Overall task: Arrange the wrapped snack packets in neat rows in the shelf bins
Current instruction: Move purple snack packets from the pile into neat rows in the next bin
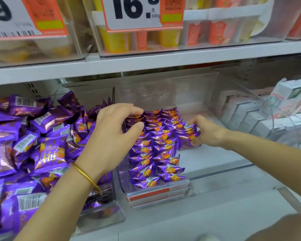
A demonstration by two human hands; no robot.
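Purple wrapped snack packets (pixel 156 145) with an orange fruit print stand in neat rows in the left part of a clear middle bin (pixel 215 169). My right hand (pixel 205 132) grips a short stack of these packets (pixel 188 134) at the right end of the rows. My left hand (pixel 115 129), with a gold bangle on the wrist, hovers over the rows' back left corner, fingers curled and thumb touching the packets. A loose heap of the same purple packets (pixel 33 136) fills the left bin.
The right half of the middle bin floor is bare white. White and pink boxes (pixel 261 112) sit in a clear bin at the right. The shelf above carries bins of yellow and orange snacks (pixel 146 40) and large price signs (pixel 134 13).
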